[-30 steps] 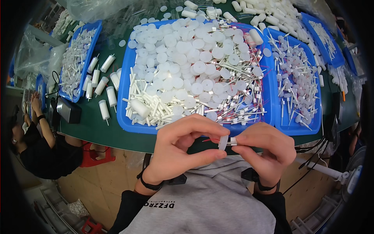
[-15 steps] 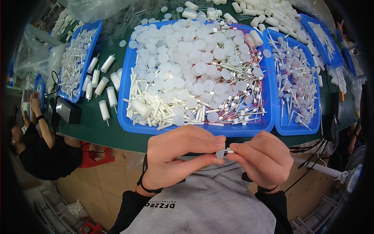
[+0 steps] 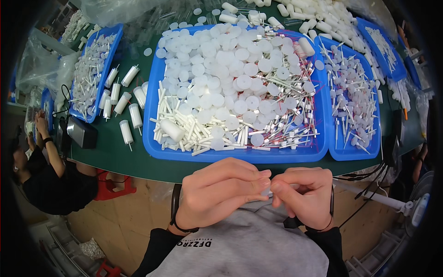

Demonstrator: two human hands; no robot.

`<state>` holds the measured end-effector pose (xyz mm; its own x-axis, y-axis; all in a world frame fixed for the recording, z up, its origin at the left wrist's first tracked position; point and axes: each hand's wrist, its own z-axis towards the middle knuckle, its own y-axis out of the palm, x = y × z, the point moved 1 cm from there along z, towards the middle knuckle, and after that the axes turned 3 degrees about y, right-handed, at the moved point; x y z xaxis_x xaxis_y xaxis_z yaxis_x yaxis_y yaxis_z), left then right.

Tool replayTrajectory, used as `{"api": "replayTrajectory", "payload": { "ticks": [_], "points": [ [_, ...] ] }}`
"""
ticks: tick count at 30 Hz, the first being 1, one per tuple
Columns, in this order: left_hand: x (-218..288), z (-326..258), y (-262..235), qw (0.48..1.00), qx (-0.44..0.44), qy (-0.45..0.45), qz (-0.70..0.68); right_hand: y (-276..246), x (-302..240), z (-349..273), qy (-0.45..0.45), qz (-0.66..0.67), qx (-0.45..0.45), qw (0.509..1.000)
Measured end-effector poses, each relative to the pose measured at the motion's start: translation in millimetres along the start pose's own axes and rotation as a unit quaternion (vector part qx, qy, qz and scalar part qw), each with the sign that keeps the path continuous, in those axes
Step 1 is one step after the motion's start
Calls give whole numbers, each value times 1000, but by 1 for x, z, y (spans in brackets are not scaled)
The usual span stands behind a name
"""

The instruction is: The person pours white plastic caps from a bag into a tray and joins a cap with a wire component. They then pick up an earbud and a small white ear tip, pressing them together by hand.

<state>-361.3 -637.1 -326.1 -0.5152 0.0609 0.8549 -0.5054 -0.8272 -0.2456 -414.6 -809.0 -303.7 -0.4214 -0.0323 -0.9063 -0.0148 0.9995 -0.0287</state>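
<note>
Just in front of the table edge, my left hand [image 3: 221, 194] is closed, its fingertips pinching a translucent white plastic disc [image 3: 266, 190] that shows only in part. Fingers bent and pressed together, my right hand [image 3: 304, 191] meets the disc from the other side. Whatever lies between the right fingertips is hidden. Beyond both hands sits a large blue tray [image 3: 240, 158]. It carries a heap of translucent discs [image 3: 221, 60], short white tubes [image 3: 198, 131] at its near left, and thin metal-ended pieces with red wires [image 3: 295, 131] at its right.
Smaller blue trays with disc-and-stem pieces stand at the right [image 3: 331, 152] and left [image 3: 117, 39]. White cylinders with stems [image 3: 126, 131] lie on the green table [image 3: 152, 170]. A black box [image 3: 82, 133] sits near the left edge. Another person [image 3: 55, 180] is at the left.
Both hands have shifted slightly nearer to me and closed in around the disc. The white and metal stem seen at my right fingertips is now covered.
</note>
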Motion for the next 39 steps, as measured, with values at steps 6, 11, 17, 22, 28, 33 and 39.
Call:
{"api": "replayTrajectory", "payload": {
  "ticks": [6,11,17,22,28,33,39],
  "points": [
    [-5,-2,-4,994,24,-91,-51,4,12,5,-111,-55,24,992],
    [-3,-2,-7,981,47,-163,-93,-5,-3,7,-356,-261,61,895],
    [-7,-18,-27,965,152,-122,-177,-15,1,14,-285,-284,209,891],
    [-4,-31,-61,965,223,-79,-110,-5,2,35,-357,-439,187,803],
    [-3,-34,-59,950,261,-105,-133,16,-6,61,-361,-478,95,795],
    [3,-26,-52,940,263,-142,-166,19,-4,68,-352,-522,90,772],
    [-6,-24,-45,940,255,-136,-183,19,-7,67,-344,-519,82,778]
  ]
}}
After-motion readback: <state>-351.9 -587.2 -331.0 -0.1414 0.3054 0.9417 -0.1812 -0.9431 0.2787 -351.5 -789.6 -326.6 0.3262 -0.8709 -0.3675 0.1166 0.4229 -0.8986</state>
